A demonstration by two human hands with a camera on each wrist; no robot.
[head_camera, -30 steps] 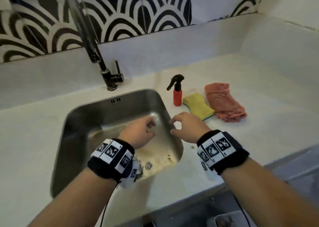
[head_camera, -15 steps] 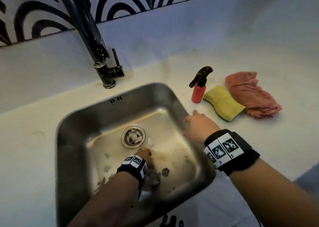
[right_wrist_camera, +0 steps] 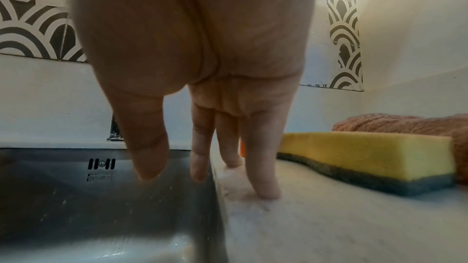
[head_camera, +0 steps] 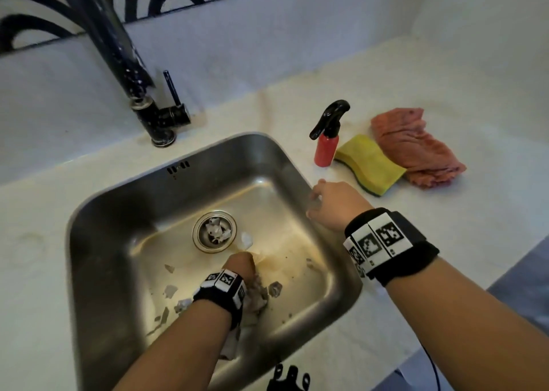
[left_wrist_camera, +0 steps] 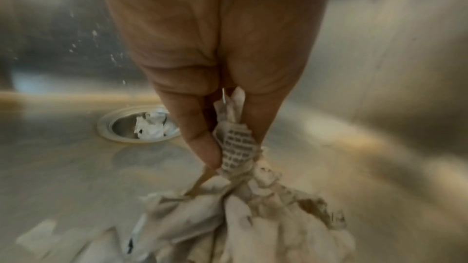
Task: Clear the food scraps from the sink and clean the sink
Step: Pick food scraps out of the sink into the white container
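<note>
Since a second ago our left hand (head_camera: 240, 267) has dropped into the sink (head_camera: 98, 242) at lower centre and now pinches a soggy scrap wad (left_wrist_camera: 243, 203), our right hand (head_camera: 332, 205) resting open-fingered on the tabletop (head_camera: 445, 242); clearing begun, drain (head_camera: 214, 232) still clogged.

Dim warm light; glare on sink (head_camera: 267, 188) floor; wrist views blurred

Black wristbands (head_camera: 395, 246), checkered square markers
</note>
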